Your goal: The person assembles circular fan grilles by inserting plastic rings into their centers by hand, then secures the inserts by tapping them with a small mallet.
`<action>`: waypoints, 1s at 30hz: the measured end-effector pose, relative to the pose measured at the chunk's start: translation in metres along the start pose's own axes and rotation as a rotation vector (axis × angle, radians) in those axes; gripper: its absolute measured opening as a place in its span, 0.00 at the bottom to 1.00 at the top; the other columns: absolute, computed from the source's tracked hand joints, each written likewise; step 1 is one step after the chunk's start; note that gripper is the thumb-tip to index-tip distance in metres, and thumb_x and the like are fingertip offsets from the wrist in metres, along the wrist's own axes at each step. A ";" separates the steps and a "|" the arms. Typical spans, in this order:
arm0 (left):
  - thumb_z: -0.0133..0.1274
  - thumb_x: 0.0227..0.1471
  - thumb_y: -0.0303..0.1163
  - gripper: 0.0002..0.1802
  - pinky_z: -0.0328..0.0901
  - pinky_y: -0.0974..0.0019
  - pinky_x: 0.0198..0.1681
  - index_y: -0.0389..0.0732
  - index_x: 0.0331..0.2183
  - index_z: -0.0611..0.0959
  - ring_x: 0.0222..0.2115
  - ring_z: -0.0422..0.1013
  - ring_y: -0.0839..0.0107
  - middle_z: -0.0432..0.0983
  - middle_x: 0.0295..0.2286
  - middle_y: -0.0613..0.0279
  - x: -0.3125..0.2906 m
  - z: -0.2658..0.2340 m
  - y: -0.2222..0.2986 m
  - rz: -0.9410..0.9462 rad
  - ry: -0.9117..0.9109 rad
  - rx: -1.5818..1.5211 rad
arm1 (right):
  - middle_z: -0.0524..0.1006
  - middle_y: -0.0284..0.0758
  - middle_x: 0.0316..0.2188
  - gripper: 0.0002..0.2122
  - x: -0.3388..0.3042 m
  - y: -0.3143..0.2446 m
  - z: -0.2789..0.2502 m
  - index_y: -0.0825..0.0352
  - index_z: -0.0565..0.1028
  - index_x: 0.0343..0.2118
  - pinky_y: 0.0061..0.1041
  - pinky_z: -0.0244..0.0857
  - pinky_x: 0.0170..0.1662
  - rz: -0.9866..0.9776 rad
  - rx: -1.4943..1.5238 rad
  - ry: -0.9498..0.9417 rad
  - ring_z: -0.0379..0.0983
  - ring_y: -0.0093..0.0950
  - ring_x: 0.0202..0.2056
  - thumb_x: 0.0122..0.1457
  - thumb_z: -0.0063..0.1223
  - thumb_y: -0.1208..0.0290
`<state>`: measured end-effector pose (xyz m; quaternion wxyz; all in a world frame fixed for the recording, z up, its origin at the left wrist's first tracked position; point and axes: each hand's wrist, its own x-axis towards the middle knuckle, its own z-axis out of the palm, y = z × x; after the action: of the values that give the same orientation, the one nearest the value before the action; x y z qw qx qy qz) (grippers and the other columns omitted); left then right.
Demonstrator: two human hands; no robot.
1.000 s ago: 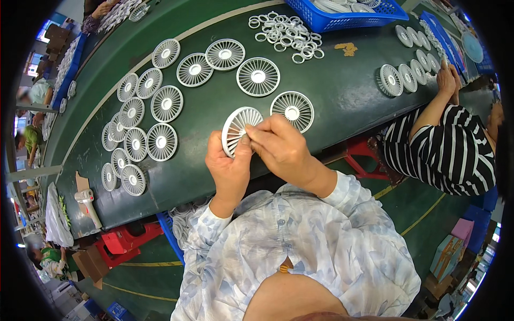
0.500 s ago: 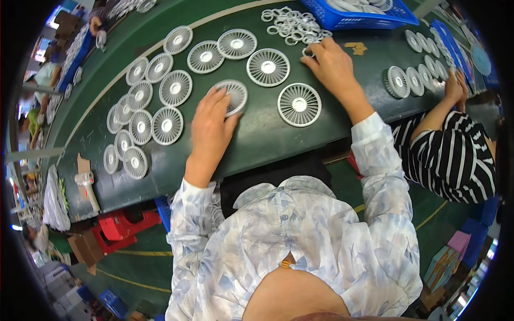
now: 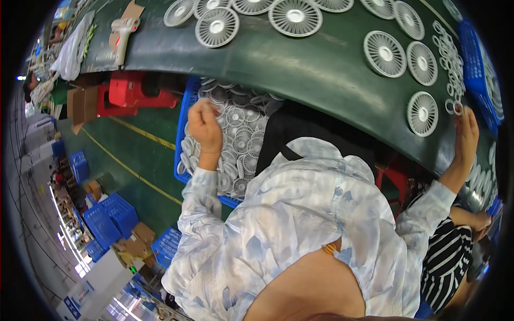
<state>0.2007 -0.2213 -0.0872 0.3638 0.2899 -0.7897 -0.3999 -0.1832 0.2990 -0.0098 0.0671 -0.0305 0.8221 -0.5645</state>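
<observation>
My left hand (image 3: 206,127) is closed above a blue crate (image 3: 180,143) at the table's near side; its fingertips are blurred, so what they hold, if anything, I cannot make out. Many round white slatted discs (image 3: 240,143), like small fan grilles, fill that crate. At the right, my right hand (image 3: 467,136) pinches a small white ring (image 3: 458,109) at the near end of a ring pile (image 3: 451,64). Close by on the green table (image 3: 321,69) lies a slatted disc (image 3: 422,114), with more discs (image 3: 384,54) farther off.
Another blue basket (image 3: 475,75) stands beyond the rings. A glue gun (image 3: 123,40) rests at the table's far left. Red stools (image 3: 128,92) and a cardboard box (image 3: 83,107) are below it. A person in striped clothing (image 3: 447,262) sits close on my right.
The view has swung left and down. My left hand has left the disc on the table and moved to above the crate. My right hand stays by the rings.
</observation>
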 end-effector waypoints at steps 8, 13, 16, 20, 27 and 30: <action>0.56 0.54 0.45 0.24 0.69 0.50 0.47 0.37 0.45 0.82 0.45 0.75 0.43 0.78 0.42 0.36 -0.112 0.096 -0.234 -0.467 -0.603 0.460 | 0.73 0.25 0.25 0.14 -0.005 0.035 -0.042 0.66 0.78 0.39 0.14 0.54 0.28 0.102 -0.364 0.019 0.62 0.13 0.24 0.68 0.51 0.59; 0.56 0.53 0.54 0.33 0.67 0.49 0.52 0.40 0.51 0.79 0.51 0.72 0.45 0.75 0.48 0.36 -0.094 0.197 -0.261 -0.603 -0.594 0.340 | 0.73 0.28 0.23 0.14 0.013 0.040 -0.048 0.68 0.77 0.41 0.20 0.59 0.27 0.026 -0.606 0.119 0.66 0.18 0.23 0.69 0.48 0.61; 0.56 0.53 0.53 0.32 0.67 0.49 0.52 0.40 0.51 0.79 0.50 0.72 0.46 0.75 0.48 0.37 -0.095 0.219 -0.281 -0.578 -0.685 0.387 | 0.75 0.32 0.23 0.13 -0.008 0.018 -0.027 0.67 0.76 0.38 0.23 0.62 0.26 0.013 -0.638 0.128 0.68 0.20 0.23 0.68 0.49 0.60; 0.56 0.53 0.51 0.31 0.68 0.49 0.52 0.39 0.51 0.79 0.50 0.72 0.47 0.75 0.48 0.38 -0.081 0.232 -0.309 -0.544 -0.747 0.420 | 0.75 0.46 0.26 0.15 -0.023 0.009 0.010 0.69 0.73 0.30 0.41 0.66 0.31 0.050 -0.843 0.124 0.73 0.44 0.28 0.67 0.45 0.62; 0.56 0.53 0.48 0.29 0.68 0.49 0.52 0.39 0.50 0.79 0.49 0.73 0.48 0.76 0.47 0.40 -0.030 0.281 -0.307 -0.527 -0.785 0.479 | 0.74 0.28 0.29 0.11 -0.042 -0.017 0.036 0.67 0.76 0.44 0.17 0.63 0.28 0.059 -0.532 0.078 0.67 0.16 0.24 0.66 0.52 0.66; 0.56 0.53 0.47 0.28 0.68 0.49 0.52 0.39 0.50 0.79 0.49 0.73 0.49 0.76 0.47 0.41 -0.023 0.280 -0.305 -0.509 -0.790 0.480 | 0.74 0.29 0.35 0.15 -0.053 -0.023 0.038 0.66 0.75 0.51 0.17 0.65 0.32 -0.077 -0.495 0.046 0.67 0.16 0.27 0.64 0.55 0.67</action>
<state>0.0390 -0.2429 -0.4684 -0.1469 0.3747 -0.8407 -0.3622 -0.1255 0.2627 0.0023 0.0174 -0.0647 0.9348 -0.3487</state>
